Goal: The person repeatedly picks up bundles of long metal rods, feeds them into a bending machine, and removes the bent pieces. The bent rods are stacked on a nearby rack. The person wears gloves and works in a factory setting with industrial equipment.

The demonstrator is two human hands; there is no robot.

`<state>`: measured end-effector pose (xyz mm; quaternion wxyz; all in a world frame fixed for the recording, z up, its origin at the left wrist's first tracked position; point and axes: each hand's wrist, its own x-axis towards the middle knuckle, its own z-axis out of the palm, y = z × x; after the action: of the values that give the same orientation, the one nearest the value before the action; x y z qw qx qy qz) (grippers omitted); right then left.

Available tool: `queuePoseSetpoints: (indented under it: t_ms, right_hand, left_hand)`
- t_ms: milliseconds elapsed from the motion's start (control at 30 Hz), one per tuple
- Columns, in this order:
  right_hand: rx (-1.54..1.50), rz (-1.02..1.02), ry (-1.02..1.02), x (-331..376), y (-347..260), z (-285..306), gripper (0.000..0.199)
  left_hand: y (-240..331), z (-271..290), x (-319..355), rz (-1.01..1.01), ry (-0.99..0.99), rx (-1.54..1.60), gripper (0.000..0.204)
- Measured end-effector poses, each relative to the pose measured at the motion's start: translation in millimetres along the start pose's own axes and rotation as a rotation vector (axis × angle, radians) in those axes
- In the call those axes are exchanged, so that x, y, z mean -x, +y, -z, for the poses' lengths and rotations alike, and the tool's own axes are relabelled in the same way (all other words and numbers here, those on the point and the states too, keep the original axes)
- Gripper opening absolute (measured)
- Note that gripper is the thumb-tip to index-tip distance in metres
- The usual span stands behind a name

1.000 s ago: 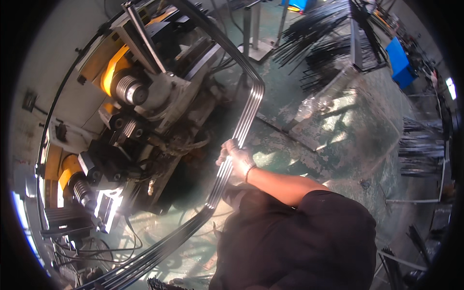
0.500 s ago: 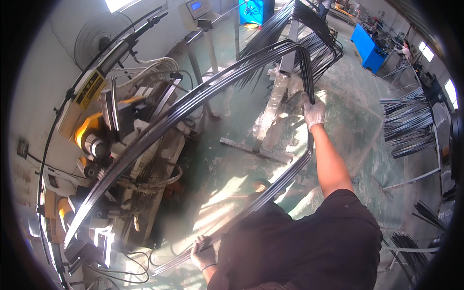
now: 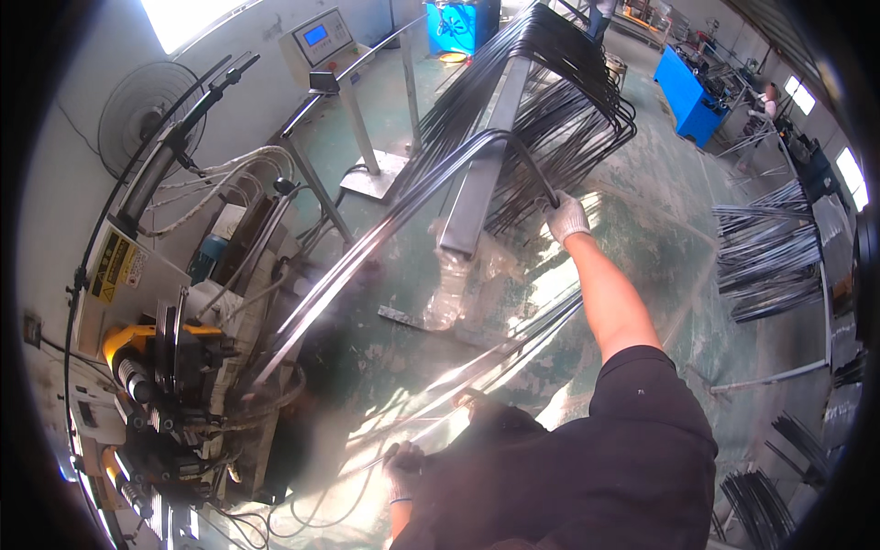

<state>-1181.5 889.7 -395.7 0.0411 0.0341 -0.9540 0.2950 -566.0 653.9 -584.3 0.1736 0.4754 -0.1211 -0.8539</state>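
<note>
A bundle of bent dark metal rods (image 3: 390, 225) spans the middle of the view, its bend lying over the end part of a steel beam (image 3: 486, 197). My right hand (image 3: 566, 218), in a pale work glove, is closed round the rods just past the bend. Lower down, my gloved left hand (image 3: 401, 463) is closed at the rods' lower leg (image 3: 513, 353), close to my body; its fingers are partly blurred. Many similar bent rods (image 3: 559, 50) hang over the far part of the beam.
At the left stands a bending machine (image 3: 151, 367) with yellow parts, hoses and cables. Behind it are a fan (image 3: 151, 119) and a control box (image 3: 316, 41). Stacked rods (image 3: 770, 247) lie at the right. A person (image 3: 763, 110) stands by a blue machine (image 3: 692, 96) far right.
The rod bundle has moved away from the bending machine, toward the beam and its hanging rods. Both hands still hold it. My view has shifted, bringing the beam nearer.
</note>
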Motion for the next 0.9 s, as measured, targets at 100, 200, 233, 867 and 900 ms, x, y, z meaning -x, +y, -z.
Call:
queuePoseSetpoints:
  t_ms: [100,200,233,867,900]
  right_hand:
    - [0.153,0.060,0.041,-26,-7,1,0.033]
    - [0.270,0.179,0.084,-56,-19,23,0.030]
    - [0.314,0.219,0.093,-64,-21,32,0.030]
    - [0.235,0.330,0.367,-111,-133,39,0.060]
    - [0.067,0.357,0.298,-80,-149,43,0.062]
  left_hand:
    - [17,-52,6,-0.162,0.229,-0.302,0.034]
    - [29,-53,-12,-0.201,0.280,-0.342,0.036]
    - [31,-56,-13,-0.222,0.303,-0.335,0.039]
    - [-13,13,55,-0.326,0.427,-0.213,0.043]
    - [-8,19,65,-0.356,0.463,-0.194,0.043]
